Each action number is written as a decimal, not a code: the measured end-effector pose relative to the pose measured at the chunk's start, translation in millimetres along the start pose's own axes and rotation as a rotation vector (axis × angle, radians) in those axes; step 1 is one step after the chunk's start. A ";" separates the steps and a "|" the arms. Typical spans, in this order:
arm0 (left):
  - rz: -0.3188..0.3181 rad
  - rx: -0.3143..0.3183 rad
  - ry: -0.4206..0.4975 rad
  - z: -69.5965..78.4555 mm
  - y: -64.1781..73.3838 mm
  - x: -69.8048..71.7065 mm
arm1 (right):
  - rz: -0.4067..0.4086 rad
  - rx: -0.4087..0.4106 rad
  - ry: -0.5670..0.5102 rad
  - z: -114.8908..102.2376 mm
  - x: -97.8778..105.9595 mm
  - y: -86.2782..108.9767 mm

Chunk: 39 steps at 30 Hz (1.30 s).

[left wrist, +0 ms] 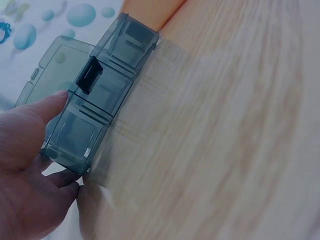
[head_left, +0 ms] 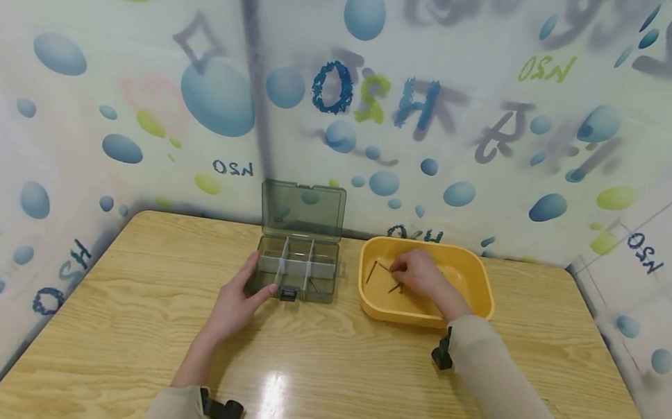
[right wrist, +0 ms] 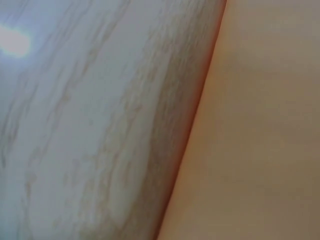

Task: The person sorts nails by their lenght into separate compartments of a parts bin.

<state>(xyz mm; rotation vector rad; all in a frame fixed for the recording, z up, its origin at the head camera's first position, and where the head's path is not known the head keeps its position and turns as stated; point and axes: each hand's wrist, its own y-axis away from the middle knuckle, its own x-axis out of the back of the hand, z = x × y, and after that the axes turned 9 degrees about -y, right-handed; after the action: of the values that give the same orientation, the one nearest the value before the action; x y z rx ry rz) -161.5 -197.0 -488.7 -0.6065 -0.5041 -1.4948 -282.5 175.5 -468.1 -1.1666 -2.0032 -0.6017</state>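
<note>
A grey see-through compartment box [head_left: 323, 271] stands on the table with its lid [head_left: 303, 210] raised at the back. My left hand [head_left: 234, 305] grips its front left corner, thumb on the front wall and fingers along the left side. In the left wrist view the thumb [left wrist: 52, 106] lies beside the black latch [left wrist: 90, 75]. At least one thin nail-like piece [head_left: 312, 286] lies in a right compartment. My right hand [head_left: 419, 273] reaches into a yellow tray [head_left: 423, 320], fingertips pinching a thin dark nail [head_left: 384, 267]; the fingers partly hide it.
More nails lie in the tray, one of them to the left [head_left: 372, 272]. The wooden table [head_left: 340, 378] ends at a patterned backdrop [head_left: 471, 135] close behind the box and tray. The right wrist view shows only table and the blurred tray wall [right wrist: 240, 130].
</note>
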 end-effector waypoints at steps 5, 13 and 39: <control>0.000 -0.003 0.010 0.2 0.8 -1.6 | -0.014 0.000 0.000 0.6 2.8 1.6; 0.014 -0.004 0.013 1.2 2.5 -4.1 | -0.019 -0.044 -0.066 2.1 4.4 3.3; 0.002 -0.012 0.001 -1.5 0.7 -0.8 | 0.047 -0.047 -0.194 -25.0 17.1 24.3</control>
<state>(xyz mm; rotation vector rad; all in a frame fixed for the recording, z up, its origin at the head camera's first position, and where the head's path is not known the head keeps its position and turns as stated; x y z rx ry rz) -160.9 -197.4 -490.5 -0.6149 -0.4938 -1.4971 -257.8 178.9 -438.4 -1.3409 -2.1263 -0.5310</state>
